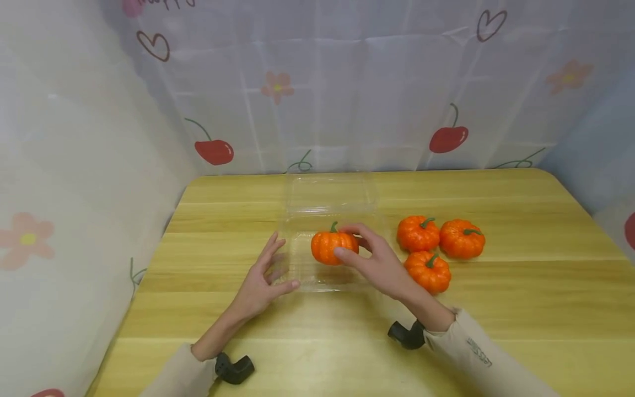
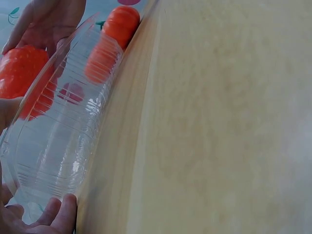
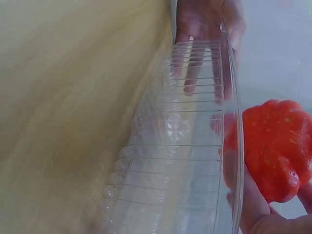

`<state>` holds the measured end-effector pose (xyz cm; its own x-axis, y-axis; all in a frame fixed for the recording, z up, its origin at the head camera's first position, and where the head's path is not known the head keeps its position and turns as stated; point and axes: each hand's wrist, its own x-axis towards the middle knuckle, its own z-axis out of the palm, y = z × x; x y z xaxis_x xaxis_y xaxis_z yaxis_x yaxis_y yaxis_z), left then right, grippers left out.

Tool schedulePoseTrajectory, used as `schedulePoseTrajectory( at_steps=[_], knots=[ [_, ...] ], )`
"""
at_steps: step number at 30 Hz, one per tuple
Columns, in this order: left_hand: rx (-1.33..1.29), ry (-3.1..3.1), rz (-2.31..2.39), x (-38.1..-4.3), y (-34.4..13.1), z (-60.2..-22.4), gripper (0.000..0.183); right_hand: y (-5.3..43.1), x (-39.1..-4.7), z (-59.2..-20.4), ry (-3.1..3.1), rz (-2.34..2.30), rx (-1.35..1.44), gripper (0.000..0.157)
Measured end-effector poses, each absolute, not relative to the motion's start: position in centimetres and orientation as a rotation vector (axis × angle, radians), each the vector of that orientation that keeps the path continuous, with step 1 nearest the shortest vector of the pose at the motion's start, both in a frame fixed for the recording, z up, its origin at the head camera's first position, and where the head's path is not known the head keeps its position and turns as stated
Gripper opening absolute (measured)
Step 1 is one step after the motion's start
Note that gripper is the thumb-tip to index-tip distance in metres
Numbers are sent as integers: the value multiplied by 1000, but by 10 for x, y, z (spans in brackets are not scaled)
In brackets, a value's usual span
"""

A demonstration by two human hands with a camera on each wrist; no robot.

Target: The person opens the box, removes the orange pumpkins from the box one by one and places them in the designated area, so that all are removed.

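In the head view my right hand (image 1: 379, 264) pinches a small orange pumpkin (image 1: 327, 247) with a green stem, thumb in front. The pumpkin is over the clear plastic clamshell box (image 1: 317, 282), whose lid (image 1: 331, 193) is folded back toward the wall. In the right wrist view the held pumpkin (image 3: 275, 151) shows above the box's rim. My left hand (image 1: 258, 289) stands at the box's left side, its fingers fairly straight and spread, its thumb near the front corner. The left wrist view has these fingers (image 2: 66, 214) right at the ribbed wall of the box (image 2: 58, 146).
Three more orange pumpkins, one at the back left (image 1: 418, 234), one at the right (image 1: 462, 239) and one in front (image 1: 429, 272), sit to the box's right on the wooden table (image 1: 317, 358). A printed curtain (image 1: 337, 110) hangs behind the table.
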<state>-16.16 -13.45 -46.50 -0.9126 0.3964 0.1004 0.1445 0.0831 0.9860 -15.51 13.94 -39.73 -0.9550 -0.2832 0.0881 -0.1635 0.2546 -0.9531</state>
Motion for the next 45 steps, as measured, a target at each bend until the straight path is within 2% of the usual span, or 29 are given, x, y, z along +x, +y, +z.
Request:
schedulePoseTrajectory(
  at_steps=[6,13,21,45],
  knots=[
    [547,2174,1916,-161,-135,-465,93,144,-149,-398,2431,-1856,-482,41],
    [562,2201,1897,-162,-136,-466,92,147,-141,-397,2382,-1916,-452,54],
    [553,2205,1889,-161,-135,-465,94,154,-130,-396,2391,-1937,-437,49],
    [530,2199,1887,-160,-135,-465,95,197,-105,-391,2550,-1898,-375,57]
  ],
)
